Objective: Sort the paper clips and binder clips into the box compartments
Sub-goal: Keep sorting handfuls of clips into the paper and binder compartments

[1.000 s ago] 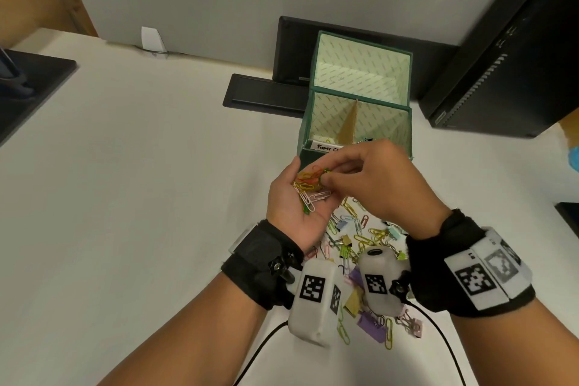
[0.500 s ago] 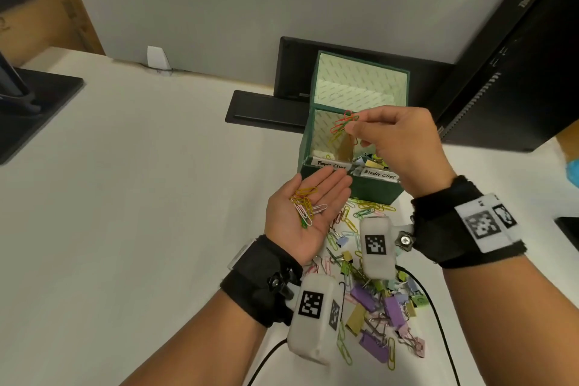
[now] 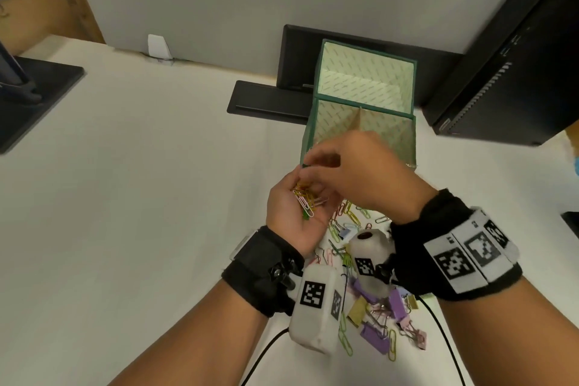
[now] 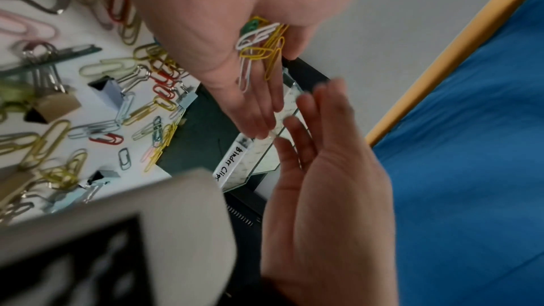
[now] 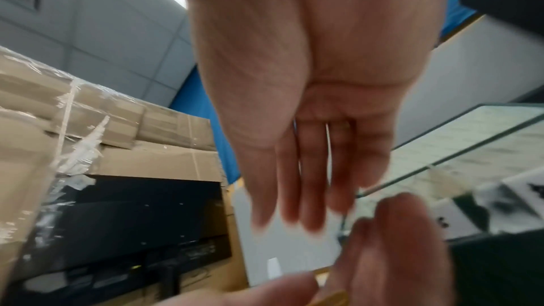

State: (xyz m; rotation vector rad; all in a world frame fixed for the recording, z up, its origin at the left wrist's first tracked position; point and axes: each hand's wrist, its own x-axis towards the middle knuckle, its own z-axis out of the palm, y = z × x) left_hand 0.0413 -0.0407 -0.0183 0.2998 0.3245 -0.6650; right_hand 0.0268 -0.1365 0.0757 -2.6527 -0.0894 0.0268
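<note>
Left hand [image 3: 294, 213] palm-up just in front of green box [image 3: 308, 138], fingers straight, cupping paper clips [image 3: 305, 200]. Right hand [image 3: 360, 172] over that palm, fingers [image 3: 313, 155] reaching at the clips; pinch not clear. Loose binder clips [image 3: 380, 313] on desk [image 3: 141, 197], nearer than box.

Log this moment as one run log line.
left hand: palm up, cradling paper clips | right hand: reaching into them | box: open | binder clips: on table
</note>
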